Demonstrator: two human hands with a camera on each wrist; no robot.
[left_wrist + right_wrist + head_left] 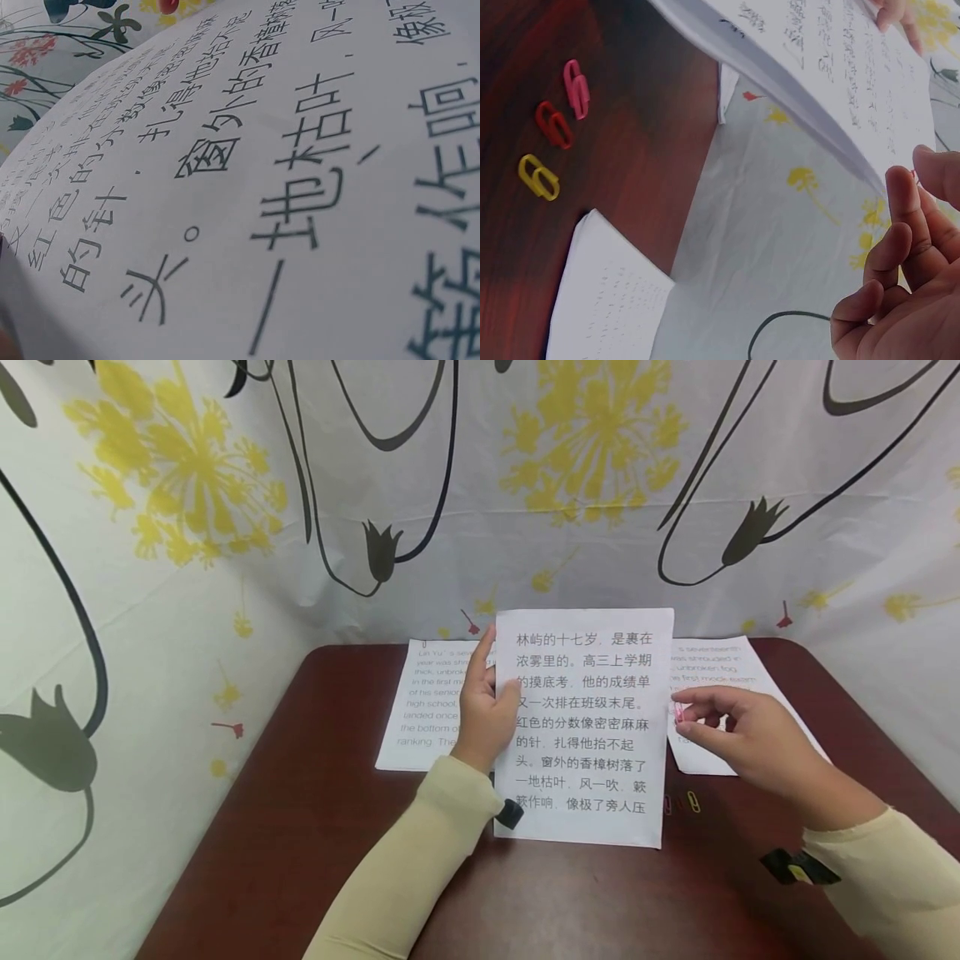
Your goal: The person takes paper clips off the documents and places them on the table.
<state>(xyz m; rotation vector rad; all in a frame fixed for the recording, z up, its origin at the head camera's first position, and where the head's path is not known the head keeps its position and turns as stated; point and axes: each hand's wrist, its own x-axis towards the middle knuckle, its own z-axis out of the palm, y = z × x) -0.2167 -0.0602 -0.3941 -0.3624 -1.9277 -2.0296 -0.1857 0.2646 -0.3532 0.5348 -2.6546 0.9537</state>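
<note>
My left hand [486, 718] grips the left edge of an upright stack of paper [585, 727] printed with Chinese text, thumb on the front. In the left wrist view the printed front sheet [225, 202] fills nearly everything. At the stack's right edge, my right hand [757, 739] pinches a small pinkish-red paper clip [679, 713] between thumb and index finger. The right wrist view shows the fingertips right by the stack's edge, with most of the clip hidden. Its other fingers [889, 247] are bent loosely. The sheets' layered edges [780, 97] show in that view.
Behind the held stack lie English-text papers at left [420, 727] and right [720, 668]; the left ones carry a clip at the top. Pink [576, 90], red [553, 125] and yellow [538, 178] paper clips lie on the dark table [300, 827]. A patterned cloth [465, 485] hangs behind.
</note>
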